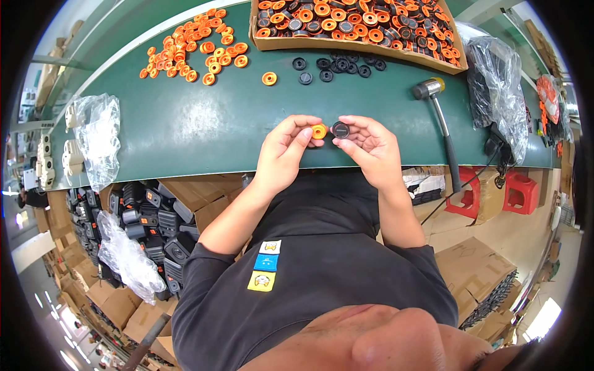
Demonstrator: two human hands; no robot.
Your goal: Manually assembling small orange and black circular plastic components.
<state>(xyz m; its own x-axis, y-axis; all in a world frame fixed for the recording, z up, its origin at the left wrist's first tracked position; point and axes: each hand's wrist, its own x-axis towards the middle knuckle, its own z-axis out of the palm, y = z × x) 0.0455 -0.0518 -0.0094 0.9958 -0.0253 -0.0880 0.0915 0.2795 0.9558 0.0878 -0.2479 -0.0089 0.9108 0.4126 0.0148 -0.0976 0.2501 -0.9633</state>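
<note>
Near the front edge of the green table [204,136], my left hand [286,150] pinches an orange ring-shaped part [318,132] between thumb and fingers. Close beside it, my right hand [374,150] grips a round black cap [341,130]. The two pieces are held level with each other, a small gap between them. Ahead of my hands lies a group of loose black caps [326,75], with a single orange part [269,78] to their left. A spread pile of orange parts [185,49] covers the far left of the table.
At the back, a cardboard box [365,48] is full of orange and black pieces. To the right lies a mallet [438,111], its handle over the front edge. Plastic bags [498,86] sit at the right, another bag [98,139] at the left. Black housings [148,222] are stacked below left.
</note>
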